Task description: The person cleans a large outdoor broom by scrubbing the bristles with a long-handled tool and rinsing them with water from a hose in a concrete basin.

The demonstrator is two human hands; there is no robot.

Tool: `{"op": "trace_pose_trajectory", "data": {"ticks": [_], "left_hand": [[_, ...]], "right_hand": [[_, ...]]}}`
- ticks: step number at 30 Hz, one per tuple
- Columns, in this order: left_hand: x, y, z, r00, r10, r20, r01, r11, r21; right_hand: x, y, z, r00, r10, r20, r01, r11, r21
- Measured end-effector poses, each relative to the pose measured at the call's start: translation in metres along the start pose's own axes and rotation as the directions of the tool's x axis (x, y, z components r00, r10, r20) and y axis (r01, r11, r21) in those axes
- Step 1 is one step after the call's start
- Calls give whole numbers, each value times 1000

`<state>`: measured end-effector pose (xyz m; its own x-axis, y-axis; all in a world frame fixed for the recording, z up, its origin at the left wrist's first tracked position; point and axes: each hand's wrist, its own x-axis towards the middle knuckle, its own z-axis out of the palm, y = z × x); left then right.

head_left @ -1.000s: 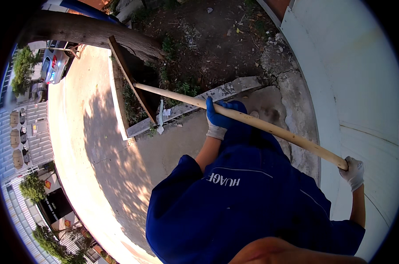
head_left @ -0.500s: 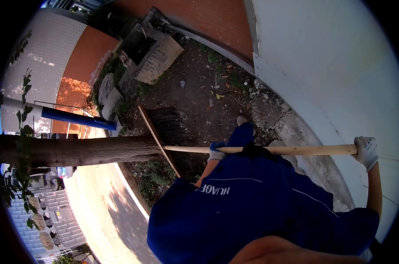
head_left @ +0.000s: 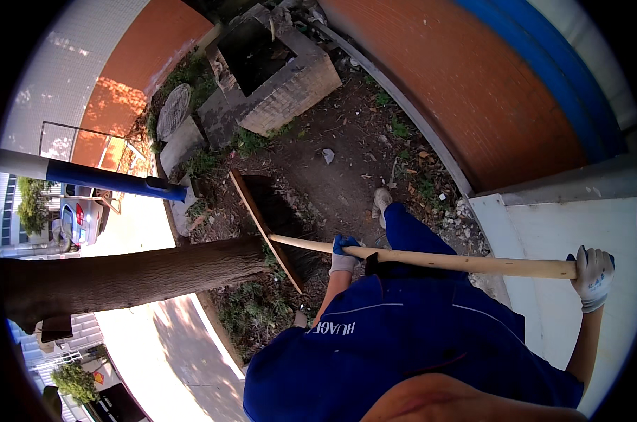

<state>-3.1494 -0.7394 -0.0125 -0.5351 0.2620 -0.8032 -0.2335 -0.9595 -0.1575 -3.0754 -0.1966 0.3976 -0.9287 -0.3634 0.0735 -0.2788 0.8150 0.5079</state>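
A wide broom with a long pale wooden handle [head_left: 466, 263] stretches across in front of my body. My left hand [head_left: 344, 254], in a white and blue work glove, is closed round the handle partway along. At the far right end of the handle, my right hand [head_left: 593, 277] is wrapped round it in a matching glove. The broom's wooden crossbar [head_left: 250, 209] lies over the soil close to the tree trunk, its dark bristles [head_left: 271, 193] on the side toward me, partly lost in shade.
The tree trunk [head_left: 136, 274] spans the left, below a blue and white pole [head_left: 100, 177]. A brick box [head_left: 294, 102] stands ahead. An orange wall [head_left: 459, 84] and white panel [head_left: 536, 232] bound the right. Low plants [head_left: 252, 309] grow beside the sunlit pavement [head_left: 185, 352].
My view has shifted, showing more of the brick box and orange wall. My foot and leg show farther out. The handle now slants down toward my right hand; both hands keep hold of it.
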Motion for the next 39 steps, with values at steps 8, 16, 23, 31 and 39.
{"op": "trace_pose_trajectory", "data": {"ticks": [8,16,23,31,39], "left_hand": [[101,193,150,952,255,-168,-284,942,-178],[142,409,255,896,422,-139,-418,907,57],[173,471,398,925,350,-146,-307,918,252],[242,506,555,948,317,33,-294,831,473],[303,530,716,997,80,-10,-55,771,634]], "right_hand": [[309,-50,104,993,-51,-109,65,990,126],[492,-144,145,998,53,-21,-43,945,325],[571,-173,156,981,151,118,-183,920,345],[605,-208,209,872,168,460,-383,819,427],[686,-230,187,520,-17,854,-681,597,425]]}}
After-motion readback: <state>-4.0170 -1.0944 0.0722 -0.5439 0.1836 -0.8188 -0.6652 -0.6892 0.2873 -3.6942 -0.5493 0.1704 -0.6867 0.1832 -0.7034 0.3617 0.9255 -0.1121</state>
